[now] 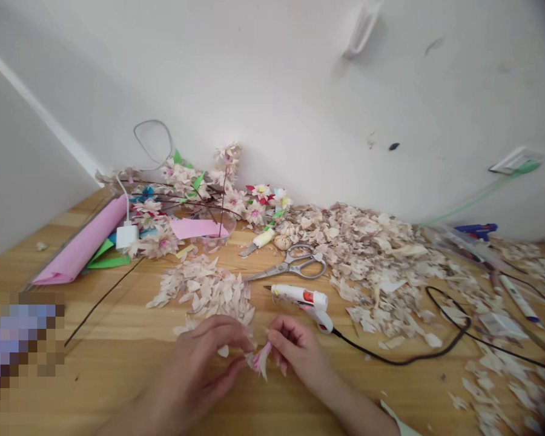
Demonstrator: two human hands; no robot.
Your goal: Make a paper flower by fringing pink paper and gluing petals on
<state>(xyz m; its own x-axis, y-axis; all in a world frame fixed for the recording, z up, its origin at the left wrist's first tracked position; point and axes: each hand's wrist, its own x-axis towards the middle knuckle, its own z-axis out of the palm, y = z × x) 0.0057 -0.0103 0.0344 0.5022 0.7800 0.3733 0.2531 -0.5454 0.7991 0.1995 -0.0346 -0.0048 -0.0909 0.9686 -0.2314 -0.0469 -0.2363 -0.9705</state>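
Note:
My left hand (204,357) and my right hand (297,351) meet low in the middle of the view, just above the wooden table (131,363). Both pinch a small pink and cream petal flower (260,358) between their fingertips. Just beyond my hands lies a heap of pale cut petals (206,290). A white hot glue gun (302,298) lies on its side right behind my right hand, its black cord (418,357) running off to the right.
Silver scissors (295,264) lie behind the glue gun. Finished flowers on stems (195,194) are piled at the wall, by a pink paper roll (84,242) and a white charger (126,233). A wide spread of pale husk scraps (372,248) covers the right side.

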